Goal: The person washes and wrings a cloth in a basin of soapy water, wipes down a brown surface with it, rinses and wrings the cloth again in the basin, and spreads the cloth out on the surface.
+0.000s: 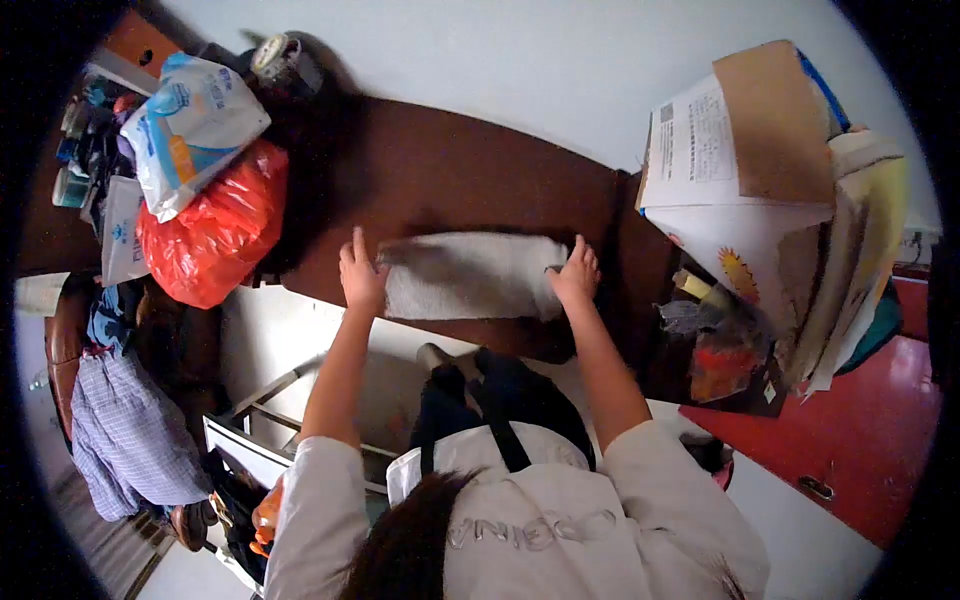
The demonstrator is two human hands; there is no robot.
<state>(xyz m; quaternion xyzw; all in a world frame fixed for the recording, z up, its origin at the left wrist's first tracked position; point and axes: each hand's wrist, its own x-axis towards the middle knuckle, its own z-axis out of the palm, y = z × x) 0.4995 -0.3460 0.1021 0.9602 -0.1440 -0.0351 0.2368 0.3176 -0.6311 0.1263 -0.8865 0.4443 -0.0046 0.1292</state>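
A light grey folded cloth [470, 275] lies flat across the dark brown tabletop [480, 165], near its front edge. At the cloth's left end is my left hand [362, 275], its fingers apart and pointing away from me. My right hand [575, 272] is at the right end, fingers spread, with the thumb at the cloth's edge. Neither hand is closed around the cloth.
A red plastic bag [215, 235] and a white-and-blue package [195, 125] are piled at the left. A large open cardboard box [740, 190] stands at the right, beside a small clear packet [722, 362]. Below left, a checked cloth [135, 430] hangs over a chair.
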